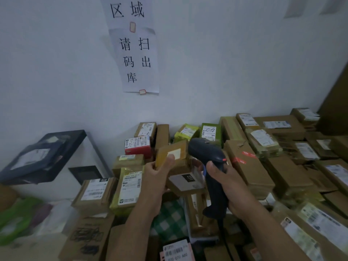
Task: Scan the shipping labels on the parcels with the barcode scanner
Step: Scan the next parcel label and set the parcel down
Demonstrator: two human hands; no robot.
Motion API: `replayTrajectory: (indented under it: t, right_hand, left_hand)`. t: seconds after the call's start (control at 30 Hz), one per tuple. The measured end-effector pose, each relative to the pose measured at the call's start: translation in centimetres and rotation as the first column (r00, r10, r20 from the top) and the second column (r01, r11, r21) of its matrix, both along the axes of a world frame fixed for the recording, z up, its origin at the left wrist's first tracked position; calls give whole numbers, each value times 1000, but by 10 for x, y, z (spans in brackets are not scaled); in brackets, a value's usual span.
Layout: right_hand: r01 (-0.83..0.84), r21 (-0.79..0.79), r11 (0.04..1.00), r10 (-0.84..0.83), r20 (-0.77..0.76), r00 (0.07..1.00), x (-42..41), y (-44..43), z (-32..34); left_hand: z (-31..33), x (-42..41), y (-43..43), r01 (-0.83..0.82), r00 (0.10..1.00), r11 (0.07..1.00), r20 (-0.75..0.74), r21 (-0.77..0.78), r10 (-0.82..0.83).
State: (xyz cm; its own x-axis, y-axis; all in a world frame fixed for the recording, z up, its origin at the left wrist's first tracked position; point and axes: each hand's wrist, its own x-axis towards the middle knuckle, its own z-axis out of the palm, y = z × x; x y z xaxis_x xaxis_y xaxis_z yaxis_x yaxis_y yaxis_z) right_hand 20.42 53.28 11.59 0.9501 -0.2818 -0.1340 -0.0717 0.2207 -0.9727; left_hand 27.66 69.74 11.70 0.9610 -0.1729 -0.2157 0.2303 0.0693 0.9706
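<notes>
Head view shows parcels [250, 166] heaped along the wall. Above them the left hand [158, 172] grips a small brown parcel [167, 161], its thumb overlapping the pale label [176, 152] that faces the person. Just to its right, the right hand [226, 185] grips the barcode scanner [207, 151], whose nose points away past the parcel. The label probably has to be turned toward the scanner.

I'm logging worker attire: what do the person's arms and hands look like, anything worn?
The left forearm and right forearm are bare, no sleeves in view. The left hand and right hand wear no gloves; no watch, ring or wristband shows.
</notes>
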Motion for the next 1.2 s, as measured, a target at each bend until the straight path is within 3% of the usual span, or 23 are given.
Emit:
replayTrajectory:
  t: [0.1,0.23,0.33,0.57,0.67,0.8,0.97,1.2]
  right_hand:
    - [-30,27,999,29,41,999,-1,7,-1]
    - [-23,64,998,21,39,999,-5,13,-4]
    - [-61,20,998,60,38,997,-7,19,-5]
    - [-153,-76,985,153,4,988,-4,35,-1]
    - [-143,-165,976,140,-29,990,-2,41,3]
    - [-196,-170,966,180,-108,978,-8,35,8]
    - [-264,-237,935,227,-176,958,-16,26,8]
    - [-350,-251,903,308,-190,932,-18,23,9]
  left_hand:
    - [-4,-8,0,-103,991,992,93,76,96]
    - [-15,-10,12,-46,980,977,199,207,4]
    - [-15,-13,17,-27,970,955,238,294,-46]
    - [-18,-15,34,-132,971,913,235,386,41]
    - [-29,-12,48,-170,981,943,143,286,133]
    - [-44,-9,73,-290,957,950,49,115,286]
    - [-51,-9,100,-270,963,963,7,9,270]
    - [-58,-2,106,-242,970,970,21,14,242]
